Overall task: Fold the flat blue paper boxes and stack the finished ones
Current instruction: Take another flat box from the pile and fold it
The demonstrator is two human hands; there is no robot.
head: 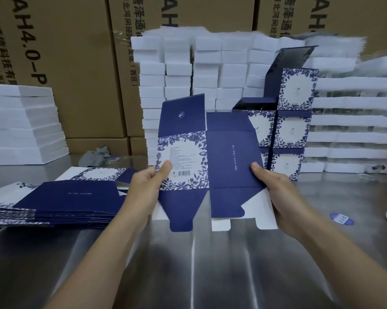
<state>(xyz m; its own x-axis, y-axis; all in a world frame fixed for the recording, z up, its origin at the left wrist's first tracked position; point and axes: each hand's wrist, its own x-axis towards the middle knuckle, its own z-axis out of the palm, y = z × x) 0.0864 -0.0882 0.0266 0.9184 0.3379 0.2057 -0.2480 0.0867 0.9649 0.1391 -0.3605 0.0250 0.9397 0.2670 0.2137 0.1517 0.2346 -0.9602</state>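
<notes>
Hanging upright over the counter (188, 264), long axis 12-to-6, the flat blue box (230, 157) has left hand (143, 188) fingers clamped at 9 o'clock, right hand (277, 190) fingers at 3; finished stack (292, 134) nearer the right, at 2 o'clock.

Bare left hand (143, 187), bare right hand (276, 188), bare forearms (112, 253)

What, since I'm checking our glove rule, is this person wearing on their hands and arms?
Nothing visible: the left hand and right hand are ungloved, and both forearms are bare to the frame's edge, with no sleeves, watch or wristbands.
</notes>
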